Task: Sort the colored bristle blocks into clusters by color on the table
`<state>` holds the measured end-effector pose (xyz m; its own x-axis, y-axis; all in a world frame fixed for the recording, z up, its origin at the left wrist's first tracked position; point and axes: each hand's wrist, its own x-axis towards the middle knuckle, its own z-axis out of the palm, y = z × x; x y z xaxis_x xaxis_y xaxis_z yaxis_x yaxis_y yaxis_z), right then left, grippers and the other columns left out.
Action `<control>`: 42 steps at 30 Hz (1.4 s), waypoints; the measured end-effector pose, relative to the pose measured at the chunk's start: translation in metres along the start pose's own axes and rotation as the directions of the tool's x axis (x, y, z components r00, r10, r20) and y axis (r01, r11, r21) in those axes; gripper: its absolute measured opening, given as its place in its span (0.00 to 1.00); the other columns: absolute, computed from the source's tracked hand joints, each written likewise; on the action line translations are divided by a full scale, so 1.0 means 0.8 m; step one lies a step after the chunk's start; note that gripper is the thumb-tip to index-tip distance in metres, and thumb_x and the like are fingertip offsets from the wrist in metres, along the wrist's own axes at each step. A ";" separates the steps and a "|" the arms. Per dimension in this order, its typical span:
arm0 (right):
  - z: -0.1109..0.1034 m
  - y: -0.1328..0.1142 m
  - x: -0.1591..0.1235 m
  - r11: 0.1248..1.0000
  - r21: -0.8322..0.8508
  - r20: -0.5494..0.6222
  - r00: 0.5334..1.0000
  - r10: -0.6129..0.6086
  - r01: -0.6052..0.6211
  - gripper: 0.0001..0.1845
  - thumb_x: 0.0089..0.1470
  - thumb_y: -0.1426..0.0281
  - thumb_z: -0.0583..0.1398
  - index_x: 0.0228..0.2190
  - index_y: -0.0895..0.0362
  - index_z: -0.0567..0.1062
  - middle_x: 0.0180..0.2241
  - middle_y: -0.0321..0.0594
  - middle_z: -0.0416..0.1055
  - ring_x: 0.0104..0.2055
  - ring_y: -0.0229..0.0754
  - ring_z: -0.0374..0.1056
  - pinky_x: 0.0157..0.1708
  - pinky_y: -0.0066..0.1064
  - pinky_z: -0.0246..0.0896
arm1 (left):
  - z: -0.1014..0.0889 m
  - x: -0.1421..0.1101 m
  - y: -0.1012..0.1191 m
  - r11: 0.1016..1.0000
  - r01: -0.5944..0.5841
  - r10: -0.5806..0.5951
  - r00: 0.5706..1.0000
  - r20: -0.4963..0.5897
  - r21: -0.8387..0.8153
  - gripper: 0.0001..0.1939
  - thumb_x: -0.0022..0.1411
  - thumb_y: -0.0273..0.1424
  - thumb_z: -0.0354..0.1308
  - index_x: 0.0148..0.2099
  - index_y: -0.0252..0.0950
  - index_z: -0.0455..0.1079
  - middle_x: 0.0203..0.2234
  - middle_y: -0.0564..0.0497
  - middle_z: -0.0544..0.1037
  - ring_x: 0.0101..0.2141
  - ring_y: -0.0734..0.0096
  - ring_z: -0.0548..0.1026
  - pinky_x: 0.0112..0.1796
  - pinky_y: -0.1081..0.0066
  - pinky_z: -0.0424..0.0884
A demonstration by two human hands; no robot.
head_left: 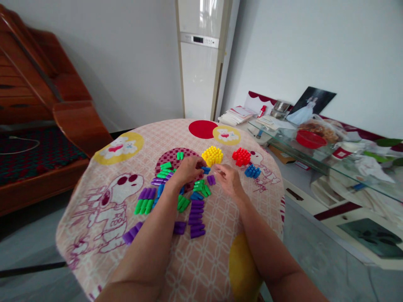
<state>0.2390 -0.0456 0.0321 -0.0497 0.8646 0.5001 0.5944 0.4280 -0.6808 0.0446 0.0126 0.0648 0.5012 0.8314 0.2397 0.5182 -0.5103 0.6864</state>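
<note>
My left hand (189,168) is closed at the fingertips on a small blue plastic piece (206,170), held just over the table. Facing it from the right, my right hand (229,179) has its fingers pinched together; whatever lies between them is too small to make out. A purple piece (211,180) lies between the two hands. Under and around my left forearm are rows of green pieces (201,187), purple pieces (197,219) and a few blue ones (197,196). Beyond my hands stands a tight cluster of yellow pieces (212,155).
A red cluster (241,157) and a blue cluster (252,170) stand at the right of the cloth-covered round table (217,251). A glass-topped cabinet (333,161) with a red bowl (311,139) is further right. A wooden sofa (74,126) stands left, a white air conditioner (200,75) behind.
</note>
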 end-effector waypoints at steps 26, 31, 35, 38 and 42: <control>-0.139 0.061 -0.021 0.802 -0.429 -0.308 0.902 0.302 -0.415 0.08 0.42 0.68 0.60 0.25 0.56 0.79 0.24 0.39 0.76 0.28 0.43 0.70 0.30 0.30 0.59 | -0.054 -0.016 0.006 0.980 0.042 -0.109 0.933 -0.342 -0.197 0.16 0.55 0.37 0.61 0.43 0.32 0.78 0.33 0.46 0.83 0.34 0.64 0.80 0.37 0.68 0.77; -0.137 0.057 -0.021 0.657 -0.631 -0.253 0.910 0.327 -0.412 0.07 0.43 0.72 0.59 0.24 0.56 0.78 0.25 0.41 0.77 0.29 0.43 0.70 0.30 0.30 0.57 | -0.082 -0.030 -0.007 0.953 0.096 -0.218 0.876 -0.431 -0.287 0.17 0.50 0.36 0.65 0.42 0.33 0.78 0.30 0.49 0.82 0.31 0.67 0.79 0.34 0.70 0.76; -0.141 0.054 -0.021 0.590 -0.687 -0.227 0.897 0.380 -0.424 0.08 0.42 0.74 0.60 0.27 0.56 0.80 0.27 0.43 0.78 0.30 0.45 0.71 0.31 0.31 0.57 | -0.102 -0.043 -0.032 0.953 0.147 -0.267 0.819 -0.507 -0.264 0.16 0.50 0.35 0.64 0.42 0.34 0.78 0.30 0.49 0.82 0.30 0.68 0.79 0.34 0.71 0.76; -0.138 0.046 -0.019 0.607 -0.663 -0.304 0.899 0.317 -0.438 0.12 0.44 0.72 0.60 0.32 0.56 0.81 0.27 0.43 0.78 0.30 0.45 0.70 0.30 0.31 0.57 | -0.115 -0.056 -0.050 0.943 0.256 -0.332 0.768 -0.547 -0.212 0.15 0.49 0.33 0.63 0.41 0.35 0.78 0.30 0.49 0.82 0.31 0.67 0.79 0.33 0.71 0.75; -0.095 0.024 -0.013 0.845 -0.475 -0.247 0.959 0.141 -0.247 0.12 0.51 0.66 0.58 0.31 0.56 0.80 0.25 0.42 0.77 0.28 0.43 0.70 0.31 0.31 0.60 | -0.127 -0.074 -0.063 0.893 0.419 -0.441 0.751 -0.491 -0.162 0.13 0.48 0.32 0.63 0.38 0.35 0.78 0.25 0.50 0.81 0.26 0.68 0.78 0.30 0.72 0.73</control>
<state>0.3115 -0.0662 0.0548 0.2349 0.8241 0.5154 0.8955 0.0227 -0.4445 -0.0814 0.0116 0.0857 -0.1925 0.9576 0.2143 0.5611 -0.0718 0.8246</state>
